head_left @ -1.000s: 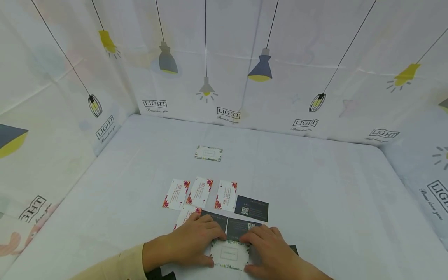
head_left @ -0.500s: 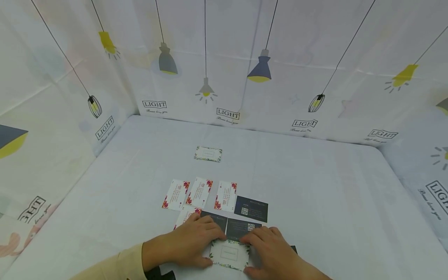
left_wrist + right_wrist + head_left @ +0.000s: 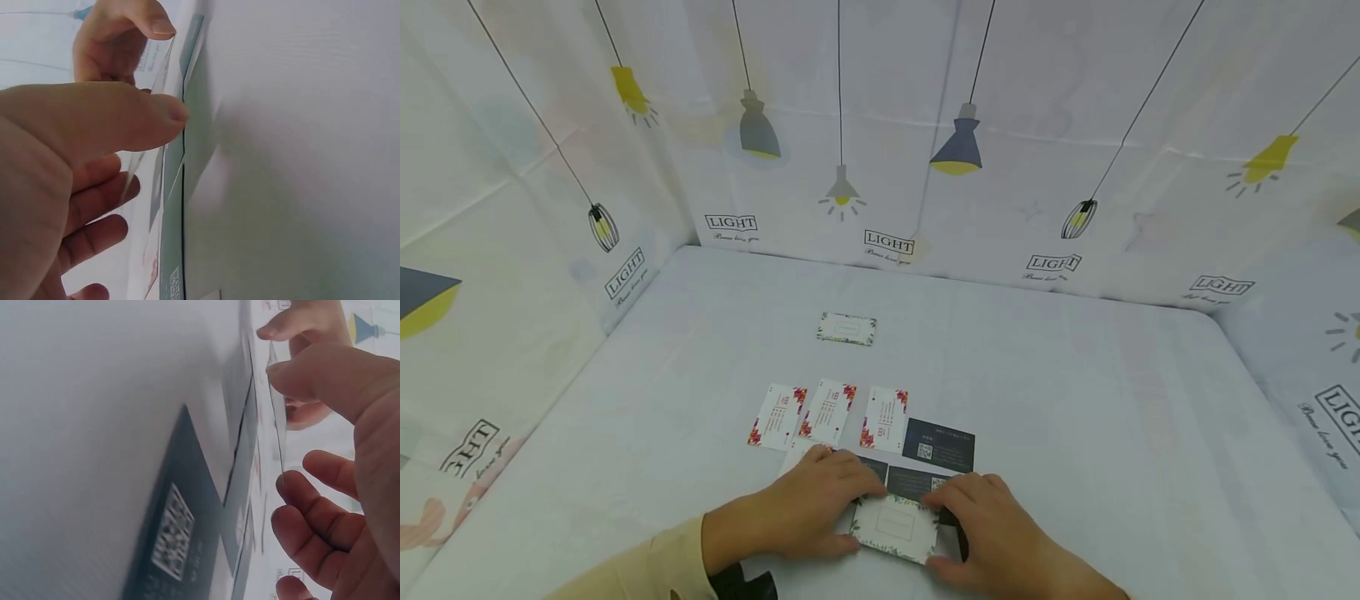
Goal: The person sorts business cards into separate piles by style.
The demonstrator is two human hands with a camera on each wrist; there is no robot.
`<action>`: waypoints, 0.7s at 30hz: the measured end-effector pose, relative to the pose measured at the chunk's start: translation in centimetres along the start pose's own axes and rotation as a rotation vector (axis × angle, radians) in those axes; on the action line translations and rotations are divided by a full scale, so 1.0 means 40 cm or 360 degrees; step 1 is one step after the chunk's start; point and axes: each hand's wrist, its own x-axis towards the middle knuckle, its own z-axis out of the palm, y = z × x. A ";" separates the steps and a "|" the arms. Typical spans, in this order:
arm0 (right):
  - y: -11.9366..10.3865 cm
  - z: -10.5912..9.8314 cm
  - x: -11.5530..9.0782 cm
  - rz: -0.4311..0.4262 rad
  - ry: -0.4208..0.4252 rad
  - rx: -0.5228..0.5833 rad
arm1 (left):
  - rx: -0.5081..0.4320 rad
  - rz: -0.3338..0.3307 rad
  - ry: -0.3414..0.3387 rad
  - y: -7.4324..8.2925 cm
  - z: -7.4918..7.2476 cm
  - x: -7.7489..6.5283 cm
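My left hand [image 3: 812,508] and right hand [image 3: 1000,533] pinch a white business card [image 3: 895,528] with a green leafy border by its left and right ends, thumbs at the near corners and fingers at the far ones. In the right wrist view the card [image 3: 277,422] appears edge-on, raised off the table. Beneath and beyond it lie dark business cards [image 3: 910,482] with QR codes, partly covered by the hands. A white card with red flowers [image 3: 797,454] is mostly hidden behind my left hand.
Farther up the white table [image 3: 1075,400] lie three white cards with red flowers [image 3: 883,419] and a dark card [image 3: 940,444]. Another leafy-bordered card [image 3: 847,328] lies alone toward the back. A lamp-printed cloth [image 3: 1015,192] hangs behind and at the sides.
Both hands have lifted the leafy-bordered card slightly and moved it a little away from me. The cards lying farther up the table have stayed put.
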 end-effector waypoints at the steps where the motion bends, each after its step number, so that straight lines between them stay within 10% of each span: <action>1: 0.001 -0.001 0.001 -0.0007 0.0028 -0.0017 | -0.0007 0.0002 0.0027 -0.001 -0.001 0.001; 21: 0.042 -0.028 0.036 -0.0012 0.0421 0.0109 | -0.0303 -0.0061 0.0489 -0.024 -0.042 0.013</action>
